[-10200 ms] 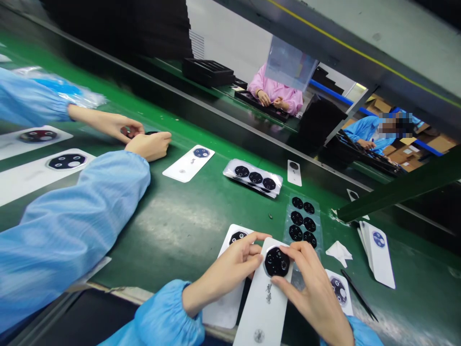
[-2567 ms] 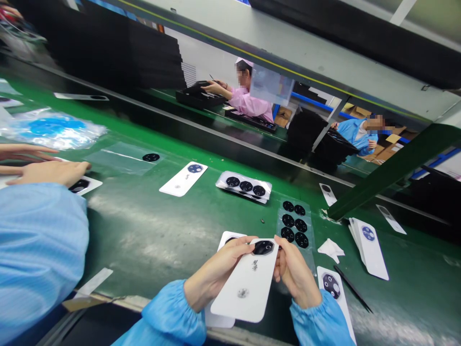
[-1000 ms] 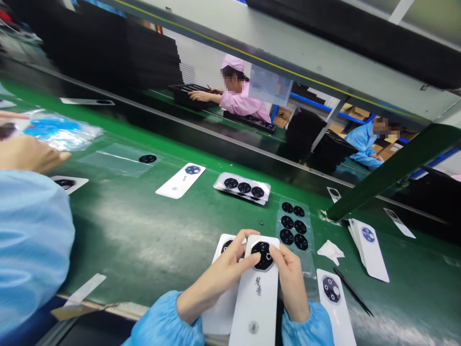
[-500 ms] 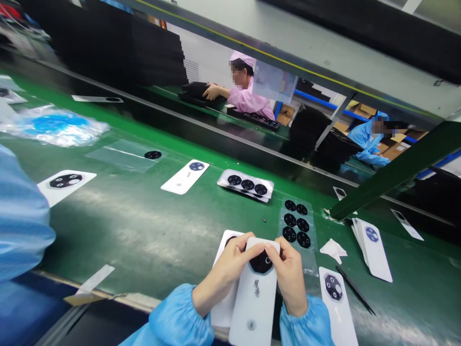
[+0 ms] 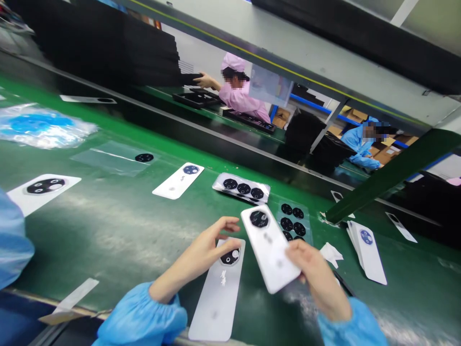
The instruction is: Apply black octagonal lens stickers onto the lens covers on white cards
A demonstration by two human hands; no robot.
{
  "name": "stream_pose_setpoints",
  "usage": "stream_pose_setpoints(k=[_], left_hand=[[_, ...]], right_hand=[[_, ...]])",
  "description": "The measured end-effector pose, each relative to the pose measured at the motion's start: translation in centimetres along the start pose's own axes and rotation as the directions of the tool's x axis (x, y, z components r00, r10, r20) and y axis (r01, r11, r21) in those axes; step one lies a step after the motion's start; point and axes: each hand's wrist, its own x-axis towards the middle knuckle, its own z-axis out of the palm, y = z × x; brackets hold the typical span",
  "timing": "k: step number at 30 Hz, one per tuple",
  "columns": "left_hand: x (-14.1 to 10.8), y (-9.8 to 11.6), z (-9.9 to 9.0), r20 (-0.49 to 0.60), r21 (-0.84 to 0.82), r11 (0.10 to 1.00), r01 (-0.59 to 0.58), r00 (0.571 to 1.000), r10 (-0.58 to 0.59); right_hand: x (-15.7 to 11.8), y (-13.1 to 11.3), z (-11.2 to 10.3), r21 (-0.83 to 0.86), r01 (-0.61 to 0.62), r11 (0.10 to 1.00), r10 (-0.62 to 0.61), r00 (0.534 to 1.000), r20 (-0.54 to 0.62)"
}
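Note:
My right hand (image 5: 320, 274) pinches the lower right edge of a white phone back cover (image 5: 268, 252), which is tilted above the bench. A round black camera piece sits near that cover's top. My left hand (image 5: 203, 250) is open, its fingers apart and holding nothing, just left of the held cover. Below it a second white phone back cover (image 5: 214, 315) lies at the bench's front edge, its black camera piece partly behind my thumb. Behind the held cover is a clear sheet of black camera pieces (image 5: 298, 226), and a shiny stack of such sheets (image 5: 264, 188) lies further back.
On the green bench (image 5: 118, 226) lie a stack of white covers (image 5: 369, 259), a crumpled white scrap (image 5: 329, 253), single covers (image 5: 176, 185) and a plastic bag with blue contents (image 5: 43, 126). A green post (image 5: 389, 178) slants up at right. A blue sleeve (image 5: 12, 240) is at left; co-workers sit beyond.
Both hands were on the cover's camera piece. Now the left hand has let go and moved left, while the right holds the cover raised and turned. The cover beneath is more exposed.

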Motion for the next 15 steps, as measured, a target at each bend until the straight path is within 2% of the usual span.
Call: stream_pose_setpoints(k=[2,4,7,10,12,15], left_hand=[[-0.1,-0.1,-1.5,0.091,0.348,0.934,-0.08,0.995,0.051],[-0.3,-0.3,-2.5,0.194,0.55,0.827,-0.115,0.981,0.008],[-0.3,-0.3,-2.7,0.262,0.64,0.759,-0.12,0.963,-0.069],[0.1,-0.3,-2.0,0.258,0.692,0.713,-0.118,0.962,-0.091],[0.4,-0.3,-1.5,0.247,0.709,0.696,-0.11,0.964,-0.1],[0.8,-0.3,-1.0,0.234,0.712,0.696,-0.096,0.966,-0.106]], right_hand=[[3.5,-1.9,-2.2,0.015,0.027,1.0,-0.025,0.995,-0.093],[7.8,-3.4,-3.9,0.02,0.037,0.999,-0.033,0.984,-0.177],[14.2,-4.7,-4.8,0.004,-0.014,1.0,0.015,0.969,-0.247],[19.2,-5.2,-4.2,-0.014,-0.062,0.998,0.056,0.962,-0.266],[21.4,-5.3,-3.5,-0.036,-0.078,0.996,0.065,0.963,-0.263],[23.2,-5.4,-2.5,-0.092,-0.071,0.993,0.048,0.972,-0.23]])
